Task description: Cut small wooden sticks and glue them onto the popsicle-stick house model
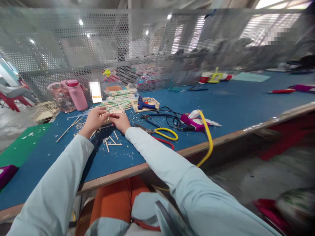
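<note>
Over the blue tabletop, my left hand [94, 120] and my right hand [120, 121] meet with bent fingers around a small wooden stick frame [107, 121]. The fingers of both hands are closed on it and hide much of its shape. Loose sticks [112, 141] and pale scraps lie just in front of my hands. Beyond them are bundled wooden sticks [123, 98], partly in plastic wrapping. A blue glue gun [145, 104] rests on a wooden stick tray [157, 104] to the right.
Yellow-and-red-handled snips [166, 133], pliers [154, 121] and a purple glue gun [194, 122] with cables lie right of my hands. A pink bottle [78, 96] and clear jug [64, 100] stand at left. A perforated metal screen [103, 39] runs along the back.
</note>
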Demonstrator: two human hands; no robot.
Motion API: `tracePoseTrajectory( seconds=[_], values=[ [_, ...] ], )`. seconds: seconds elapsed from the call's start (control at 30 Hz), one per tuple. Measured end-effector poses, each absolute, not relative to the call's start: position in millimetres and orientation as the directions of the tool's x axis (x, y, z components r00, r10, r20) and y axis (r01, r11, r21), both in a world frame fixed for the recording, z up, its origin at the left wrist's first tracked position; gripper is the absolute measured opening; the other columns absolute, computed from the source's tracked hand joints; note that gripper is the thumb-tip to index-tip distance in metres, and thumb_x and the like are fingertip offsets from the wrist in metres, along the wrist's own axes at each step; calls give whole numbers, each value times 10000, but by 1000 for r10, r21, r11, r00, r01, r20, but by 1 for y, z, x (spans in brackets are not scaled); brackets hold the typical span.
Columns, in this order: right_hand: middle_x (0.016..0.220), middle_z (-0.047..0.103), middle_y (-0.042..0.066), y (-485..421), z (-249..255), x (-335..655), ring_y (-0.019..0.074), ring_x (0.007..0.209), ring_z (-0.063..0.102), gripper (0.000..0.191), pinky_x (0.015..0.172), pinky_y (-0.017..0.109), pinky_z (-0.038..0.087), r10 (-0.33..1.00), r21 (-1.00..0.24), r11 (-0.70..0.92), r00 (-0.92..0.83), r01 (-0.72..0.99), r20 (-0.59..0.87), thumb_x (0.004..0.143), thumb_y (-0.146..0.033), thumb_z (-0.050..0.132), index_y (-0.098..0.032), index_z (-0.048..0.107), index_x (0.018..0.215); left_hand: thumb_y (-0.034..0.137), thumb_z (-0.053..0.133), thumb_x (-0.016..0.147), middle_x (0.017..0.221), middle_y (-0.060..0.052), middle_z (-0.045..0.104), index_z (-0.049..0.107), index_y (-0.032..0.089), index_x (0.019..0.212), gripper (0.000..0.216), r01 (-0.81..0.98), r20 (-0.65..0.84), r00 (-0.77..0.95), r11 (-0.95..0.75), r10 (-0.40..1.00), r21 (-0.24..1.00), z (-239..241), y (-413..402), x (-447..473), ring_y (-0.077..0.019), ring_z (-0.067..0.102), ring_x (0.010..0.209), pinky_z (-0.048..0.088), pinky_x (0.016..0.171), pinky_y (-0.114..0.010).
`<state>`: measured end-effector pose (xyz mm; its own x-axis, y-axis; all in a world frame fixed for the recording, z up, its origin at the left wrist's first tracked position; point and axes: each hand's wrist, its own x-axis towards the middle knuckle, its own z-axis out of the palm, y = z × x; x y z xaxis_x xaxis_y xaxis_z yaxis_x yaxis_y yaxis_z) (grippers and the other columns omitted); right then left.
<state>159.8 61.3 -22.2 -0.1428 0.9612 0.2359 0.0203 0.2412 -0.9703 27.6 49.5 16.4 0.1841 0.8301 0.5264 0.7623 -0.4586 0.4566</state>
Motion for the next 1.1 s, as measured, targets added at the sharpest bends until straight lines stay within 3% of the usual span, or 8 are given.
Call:
tracePoseTrajectory(
  seconds=[0.27, 0.5, 0.63, 0.77, 0.93, 1.1],
  values=[
    [629, 639, -26, 61, -22, 161, 60, 437, 518, 163, 529, 196, 470, 968, -971, 227, -127, 71, 217, 681, -157, 565, -156, 700, 772, 388, 510, 746, 1098, -105, 636, 712, 174, 871, 319, 780, 500, 175, -429, 848, 456, 18, 47, 29, -233, 561, 1048, 416, 898, -341],
    [709, 649, -8, 62, -23, 160, 65, 474, 518, 175, 508, 201, 478, 963, -971, 233, -154, 51, 223, 714, -152, 551, -141, 691, 818, 406, 556, 710, 1121, -118, 620, 700, 156, 897, 343, 743, 498, 143, -425, 855, 517, 19, 44, 31, -250, 555, 1044, 399, 913, -355],
    [719, 651, 0, 62, -24, 161, 68, 470, 523, 166, 518, 211, 481, 967, -975, 218, -147, 40, 210, 728, -186, 574, -139, 687, 840, 474, 441, 780, 1033, -97, 658, 663, 133, 977, 452, 620, 566, -34, -427, 823, 658, 18, 42, 29, -227, 570, 986, 405, 883, -334],
    [743, 659, 7, 61, -23, 163, 82, 462, 547, 183, 543, 240, 490, 967, -975, 217, -147, 49, 208, 732, -223, 597, -141, 688, 868, 485, 301, 840, 868, -100, 676, 665, 97, 851, 532, 541, 631, -316, -412, 709, 733, 12, 40, 23, -191, 594, 835, 426, 790, -300],
    [767, 668, 10, 62, -23, 163, 73, 449, 540, 185, 516, 222, 475, 968, -973, 220, -135, 65, 210, 732, -219, 595, -143, 687, 873, 349, 371, 835, 752, -53, 634, 625, 125, 792, 341, 600, 703, -418, -405, 576, 689, 9, 32, 23, -141, 564, 730, 420, 693, -252],
    [721, 674, 10, 60, -24, 164, 85, 503, 555, 175, 548, 214, 470, 966, -958, 247, -118, 143, 231, 730, -223, 588, -141, 684, 851, 256, 496, 765, 711, -8, 573, 575, 141, 814, 147, 585, 770, -396, -509, 501, 632, 12, 14, 41, -99, 512, 635, 405, 610, -210]
  ],
)
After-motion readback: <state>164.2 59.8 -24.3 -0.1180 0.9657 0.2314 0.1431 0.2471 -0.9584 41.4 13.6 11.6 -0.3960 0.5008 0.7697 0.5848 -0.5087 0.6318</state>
